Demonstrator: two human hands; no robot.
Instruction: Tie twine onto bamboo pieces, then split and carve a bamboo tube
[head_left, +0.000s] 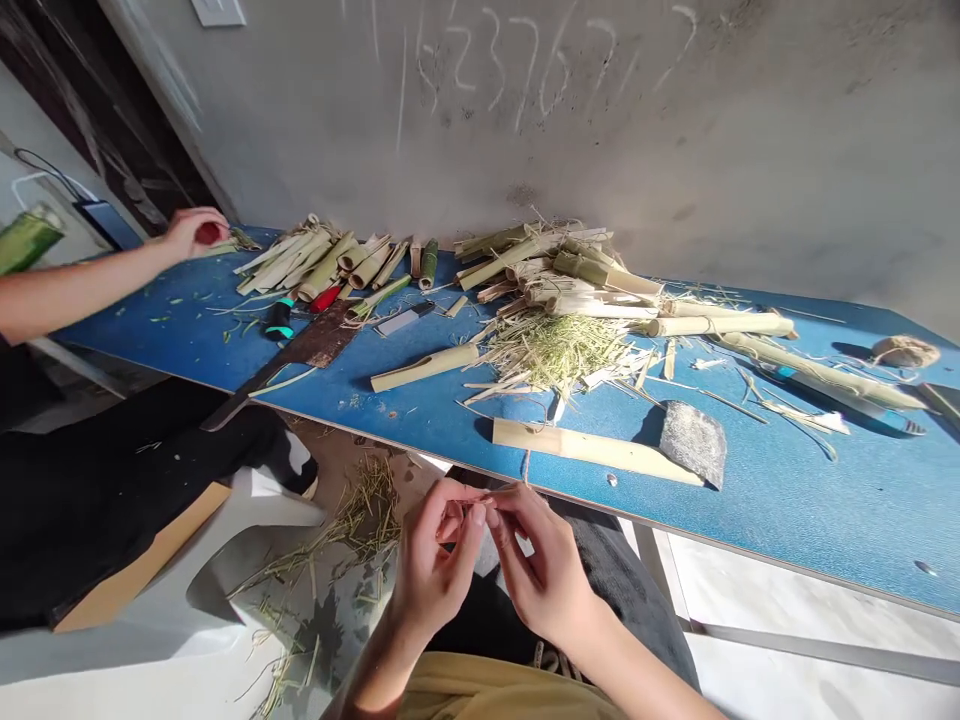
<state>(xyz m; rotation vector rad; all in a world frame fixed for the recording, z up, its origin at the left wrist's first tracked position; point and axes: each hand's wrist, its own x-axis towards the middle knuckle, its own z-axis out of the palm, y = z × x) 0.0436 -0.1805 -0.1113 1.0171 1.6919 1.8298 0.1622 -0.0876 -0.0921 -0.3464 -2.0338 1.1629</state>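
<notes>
Just in front of the table edge, my left hand (439,560) and my right hand (544,560) meet with fingertips pinched together. Between them is a thin brown string (526,465), which appears to run up over the edge to a split bamboo piece (577,445). My fingers partly hide how it is held. That bamboo lies along the front of the blue table (795,510), a loop of string around it near its left end. On its right end rests a rough grey stone (694,442).
Behind lie a heap of green shavings (566,350) and stacked bamboo pieces (585,260). A large cleaver-like blade (322,340) overhangs the table edge at left. A brown stone (905,351) sits far right. Another person's hand (196,232) is over the table's left end.
</notes>
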